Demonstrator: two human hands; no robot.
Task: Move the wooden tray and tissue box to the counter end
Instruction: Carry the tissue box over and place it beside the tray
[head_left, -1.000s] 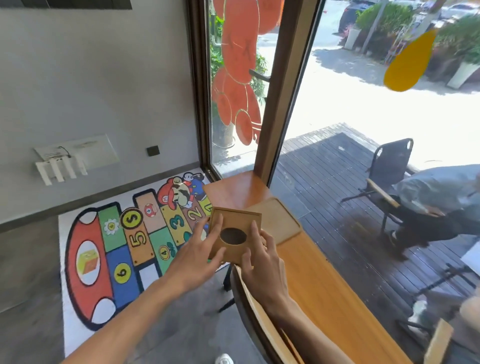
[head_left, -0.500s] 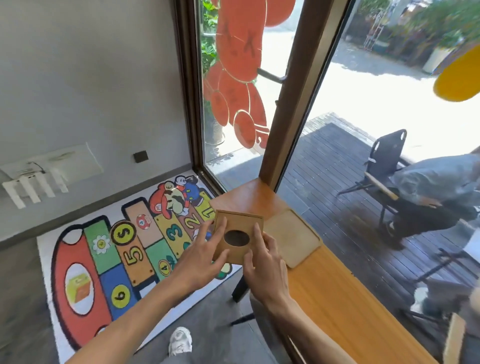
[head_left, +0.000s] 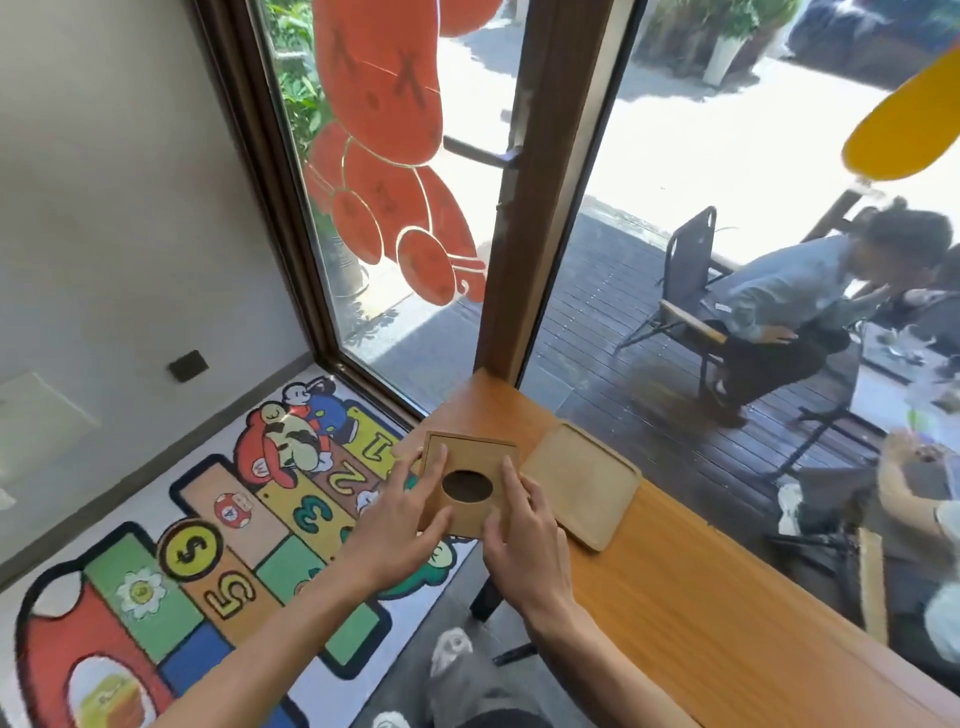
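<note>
A square wooden tissue box (head_left: 477, 457) with a round dark hole in its top sits at the near-left edge of the wooden counter (head_left: 696, 587). My left hand (head_left: 400, 525) grips its left side, fingers on the top. My right hand (head_left: 524, 530) holds its right side and front corner. A flat square wooden tray (head_left: 582, 480) with rounded corners lies on the counter, touching the box's right side. Both sit near the counter's far end by the window post.
A brown window post (head_left: 540, 208) stands at the counter's end. A colourful hopscotch mat (head_left: 218, 525) covers the floor on the left. Outside the glass, a person sits on a chair (head_left: 691, 291) on dark decking. My shoe (head_left: 452, 649) shows below.
The box, held by both hands, has come down from in the air onto the counter beside the tray. The view has moved closer to the counter end.
</note>
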